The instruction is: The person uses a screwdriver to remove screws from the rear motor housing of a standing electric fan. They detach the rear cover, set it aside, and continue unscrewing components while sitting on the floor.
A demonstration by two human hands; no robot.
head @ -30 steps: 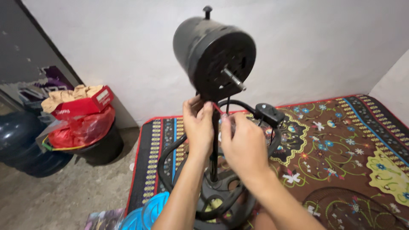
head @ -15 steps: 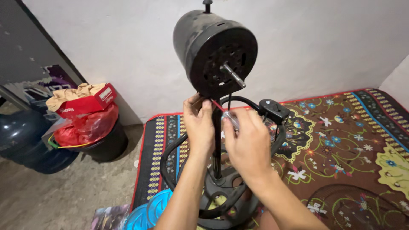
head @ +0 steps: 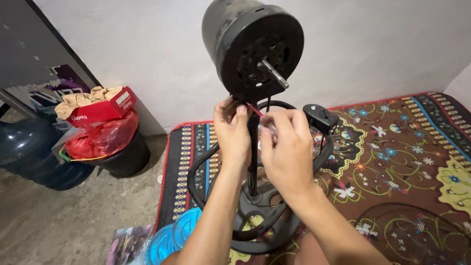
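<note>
Both hands were up at the neck of the stripped stand fan, right under the black motor housing with its bare metal shaft poking out toward the camera. The left hand was closed, fingertips pinching the end of a thin red wire against the upright pole, while the right hand was curled shut around a small clear-handled tool just beside that wire. Behind the knuckles sat the black switch box on its looping cable, all over the round base on the patterned floral mat.
</note>
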